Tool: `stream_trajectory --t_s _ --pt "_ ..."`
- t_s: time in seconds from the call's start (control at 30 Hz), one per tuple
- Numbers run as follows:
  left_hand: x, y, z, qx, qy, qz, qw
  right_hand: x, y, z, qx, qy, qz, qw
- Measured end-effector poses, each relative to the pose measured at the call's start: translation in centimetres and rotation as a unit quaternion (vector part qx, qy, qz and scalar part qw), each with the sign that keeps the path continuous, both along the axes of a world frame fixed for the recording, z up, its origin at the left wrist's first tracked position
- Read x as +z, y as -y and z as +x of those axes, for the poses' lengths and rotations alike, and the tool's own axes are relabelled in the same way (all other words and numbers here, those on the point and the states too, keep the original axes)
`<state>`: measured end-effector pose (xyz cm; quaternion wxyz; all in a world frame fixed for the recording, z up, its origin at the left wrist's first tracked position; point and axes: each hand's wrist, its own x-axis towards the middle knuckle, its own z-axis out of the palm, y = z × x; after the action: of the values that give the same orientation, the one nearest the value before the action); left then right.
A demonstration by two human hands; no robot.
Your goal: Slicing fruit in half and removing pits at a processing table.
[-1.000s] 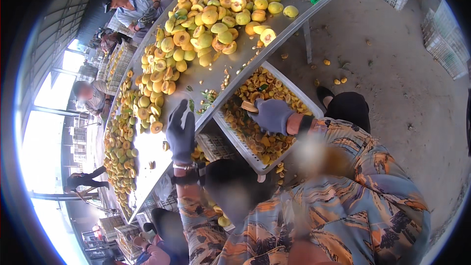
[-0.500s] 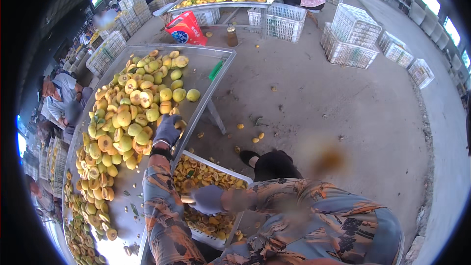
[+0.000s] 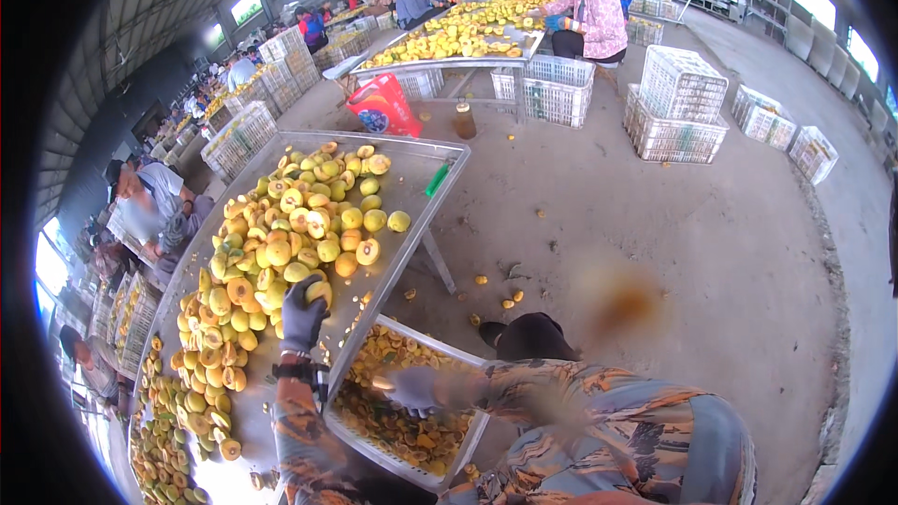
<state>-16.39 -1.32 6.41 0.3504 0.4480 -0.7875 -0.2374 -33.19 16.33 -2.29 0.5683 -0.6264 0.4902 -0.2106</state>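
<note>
My left hand [image 3: 304,314], in a grey glove, is closed round a yellow stone fruit [image 3: 319,294] at the near side of a large pile of fruit [image 3: 271,248]. Many fruits in that pile are cut in half, with brown hollows. The pile lies on a metal table [image 3: 412,161] with a raised rim. Lower and to the right, my gloved right hand [image 3: 413,390] is closed over a white crate [image 3: 468,444] of cut fruit pieces. A short pale object [image 3: 382,382] sticks out of its grip, too blurred to name.
A green object [image 3: 437,180] lies by the table's far right corner. Beyond stand a red bag [image 3: 385,107], a brown jar [image 3: 465,121] and stacked white crates [image 3: 678,112]. People work at another fruit table [image 3: 449,63] and along the left. Fruit bits [image 3: 513,299] dot the floor.
The whole view has tilted up. My left hand has moved from beside the table's right rim to the near side of the pile. My right hand stays over the crate.
</note>
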Motion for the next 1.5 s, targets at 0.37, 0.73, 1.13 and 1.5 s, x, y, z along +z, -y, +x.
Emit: stream_trajectory --t_s 0.37,0.73,1.13,1.5 --pt "-8.0 -16.1 10.9 0.082 -0.284 0.155 0.943 -2.6 2.4 3.0 -0.169 0.147 -0.160 0.961" --pt "-7.6 -18.3 5.1 -0.079 -0.619 0.272 0.732 4.2 0.2 3.8 0.005 0.102 0.100 0.990" --pt "-7.5 -18.9 1.8 0.151 -0.445 0.177 0.865 2.8 -0.6 4.3 0.056 0.035 0.067 0.996" --pt "-8.1 -19.3 2.3 0.141 -0.509 0.155 0.835 5.0 -1.7 5.2 0.074 0.000 0.107 0.991"
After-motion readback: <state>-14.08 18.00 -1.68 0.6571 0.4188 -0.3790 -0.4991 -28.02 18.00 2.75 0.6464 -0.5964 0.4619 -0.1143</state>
